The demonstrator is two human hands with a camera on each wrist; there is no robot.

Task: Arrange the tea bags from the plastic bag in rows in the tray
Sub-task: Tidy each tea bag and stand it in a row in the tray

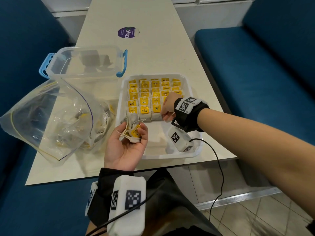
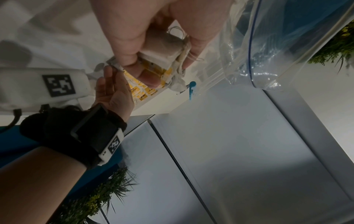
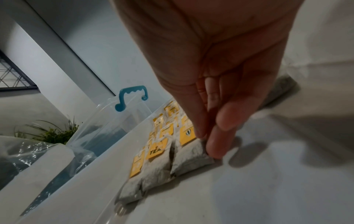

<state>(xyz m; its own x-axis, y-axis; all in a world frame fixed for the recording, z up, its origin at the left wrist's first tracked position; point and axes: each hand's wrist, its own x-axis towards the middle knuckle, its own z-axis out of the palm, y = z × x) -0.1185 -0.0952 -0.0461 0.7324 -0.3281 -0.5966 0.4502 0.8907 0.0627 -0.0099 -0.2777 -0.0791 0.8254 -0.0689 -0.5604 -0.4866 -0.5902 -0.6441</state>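
A white tray [image 1: 160,156] holds several rows of tea bags [image 1: 146,97] with yellow tags. My left hand [image 1: 132,138] is palm up at the tray's near left corner and grips a bunch of loose tea bags [image 1: 131,123], which the left wrist view shows as the bunch [image 2: 164,45] between thumb and fingers. My right hand [image 1: 164,115] reaches into the tray. Its straight fingertips [image 3: 216,151] touch the right edge of the last tea bag [image 3: 189,157] in the nearest row, which lies flat on the tray floor.
A clear plastic bag [image 1: 51,116] with more tea bags lies left of the tray. Behind it stands a clear container [image 1: 85,62] with blue handles. A round purple sticker [image 1: 127,32] marks the far table. Blue bench seats [image 1: 255,74] flank the table.
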